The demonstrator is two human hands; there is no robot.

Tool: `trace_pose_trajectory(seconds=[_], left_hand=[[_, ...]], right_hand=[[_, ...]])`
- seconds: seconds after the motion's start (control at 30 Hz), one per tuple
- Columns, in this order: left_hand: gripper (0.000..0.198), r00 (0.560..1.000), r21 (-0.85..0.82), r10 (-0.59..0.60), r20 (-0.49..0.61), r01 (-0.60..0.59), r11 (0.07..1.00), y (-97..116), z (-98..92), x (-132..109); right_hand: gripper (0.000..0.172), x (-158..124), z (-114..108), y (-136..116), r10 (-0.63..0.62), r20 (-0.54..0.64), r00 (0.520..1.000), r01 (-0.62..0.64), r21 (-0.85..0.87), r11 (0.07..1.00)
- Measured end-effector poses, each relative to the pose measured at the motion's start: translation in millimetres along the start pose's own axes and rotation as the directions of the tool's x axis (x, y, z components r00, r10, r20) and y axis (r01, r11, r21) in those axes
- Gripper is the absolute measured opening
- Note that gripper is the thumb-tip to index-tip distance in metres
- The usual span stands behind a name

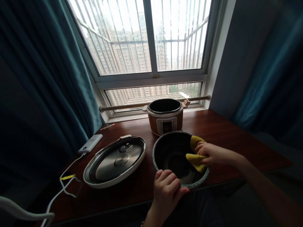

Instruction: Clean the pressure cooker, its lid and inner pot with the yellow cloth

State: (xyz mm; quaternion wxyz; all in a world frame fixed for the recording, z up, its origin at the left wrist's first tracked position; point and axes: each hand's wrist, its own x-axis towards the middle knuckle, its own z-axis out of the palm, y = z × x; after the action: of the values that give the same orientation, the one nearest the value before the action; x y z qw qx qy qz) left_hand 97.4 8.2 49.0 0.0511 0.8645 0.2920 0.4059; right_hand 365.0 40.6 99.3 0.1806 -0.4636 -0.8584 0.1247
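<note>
A dark inner pot (175, 157) with a speckled rim is tilted toward me at the table's front edge. My left hand (167, 186) grips its near left rim, fingers over the edge and thumb along the outside. In my right hand (207, 153) is a yellow cloth (196, 160), pinched at the pot's right rim; part of it hangs inside the pot and part drapes over the edge. Behind the pot stands the brown and white electric pressure cooker body (165, 118), its top uncovered. The cooker lid (115, 162) lies underside up to the left.
A white power bank (90, 143) with a white cable (65, 186) lies on the wooden table (215, 126) at the left. A yellow tag (68, 177) is on the cable. Behind the table are a barred window (151, 75) and a horizontal rail (125, 107); blue curtains hang either side.
</note>
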Motion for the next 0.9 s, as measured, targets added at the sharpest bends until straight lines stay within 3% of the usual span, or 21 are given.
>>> trace_pose_trajectory(seconds=[0.1,0.2,0.37,0.5,0.63,0.77,0.9], left_hand=[[0.043,1.0,-0.014,-0.006,-0.007,0.005,1.0,-0.2,0.1,0.4],[0.044,1.0,-0.018,-0.006,-0.001,0.006,1.0,-0.1,0.2,0.8],[0.048,1.0,-0.01,-0.009,0.018,0.009,1.0,0.9,0.2,1.4],[0.049,1.0,0.007,-0.018,0.017,0.018,1.0,1.8,0.0,1.2],[0.049,1.0,0.015,-0.017,0.017,0.016,1.0,1.9,0.0,0.6],[0.048,1.0,0.021,-0.013,0.015,0.013,1.0,0.8,0.5,0.2],[0.048,1.0,0.032,-0.003,-0.001,0.003,0.999,1.0,-0.4,1.5]], right_hand=[[0.015,31.9,-8.3,39.2,-0.079,0.128,0.989,0.084,-0.033,0.996],[0.014,71.1,-4.5,58.4,-0.159,0.113,0.981,0.17,-0.101,0.98],[0.021,127.8,18.9,47.2,-0.269,0.127,0.955,0.288,-0.174,0.942],[0.02,146.3,30.9,32.0,-0.352,0.132,0.927,0.374,-0.234,0.897],[0.017,128.7,26.6,35.9,-0.277,0.117,0.954,0.3,-0.309,0.902],[0.014,83.1,15.5,39.6,-0.064,0.062,0.996,0.083,-0.386,0.919],[0.017,31.7,8.6,19.3,0.152,-0.052,0.987,-0.16,-0.375,0.913]])
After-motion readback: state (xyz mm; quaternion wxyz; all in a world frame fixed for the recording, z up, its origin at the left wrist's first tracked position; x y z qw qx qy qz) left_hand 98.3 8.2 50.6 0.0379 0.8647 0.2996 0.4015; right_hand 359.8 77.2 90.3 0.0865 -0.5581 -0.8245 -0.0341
